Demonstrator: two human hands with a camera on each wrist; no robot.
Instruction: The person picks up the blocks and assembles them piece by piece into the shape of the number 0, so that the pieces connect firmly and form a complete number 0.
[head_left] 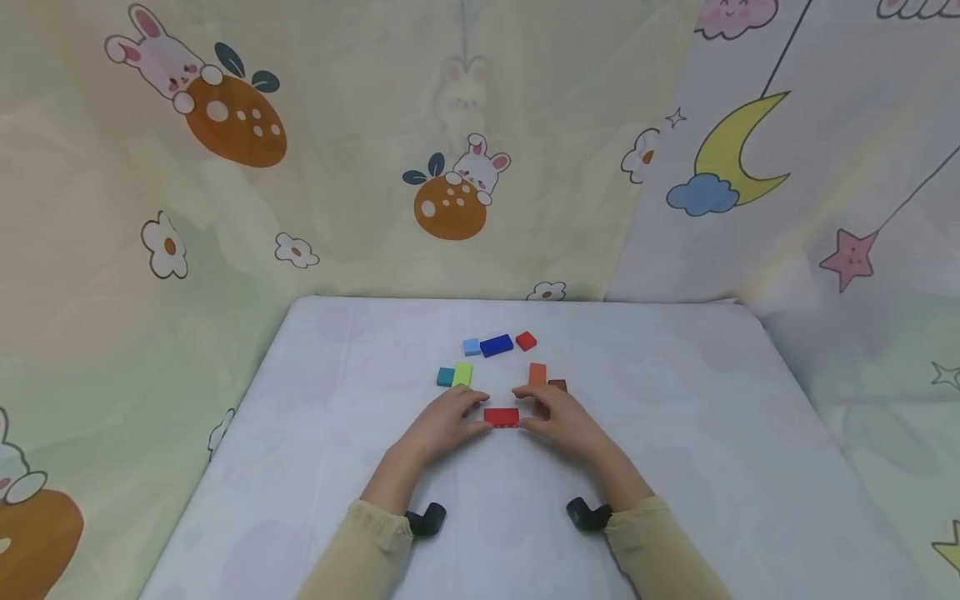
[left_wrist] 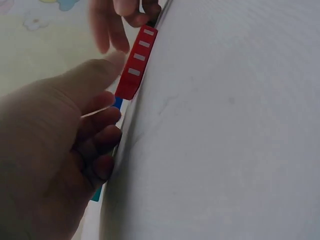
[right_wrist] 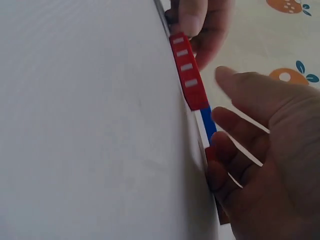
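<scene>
A red block (head_left: 501, 415) lies lengthwise on the table between the two hands, with several pale rectangles along its near side. At its left end is the left hand (head_left: 450, 418), thumb tip right at the block and fingers loosely bent. The right hand (head_left: 562, 422) mirrors it at the other end, its thumb close to the block's edge. In the right wrist view, a gap shows between the right thumb and the red block (right_wrist: 188, 72). Just beyond the left fingers are a lime green block (head_left: 462, 373) and a teal block (head_left: 446, 377). Past the right fingers lie an orange block (head_left: 537, 373) and a brown block (head_left: 557, 384).
Farther back sit a light blue block (head_left: 471, 347), a dark blue block (head_left: 497, 346) and a smaller red block (head_left: 527, 341). A pale cloth covers the table (head_left: 300, 467). Behind it hangs a printed curtain (head_left: 360, 167).
</scene>
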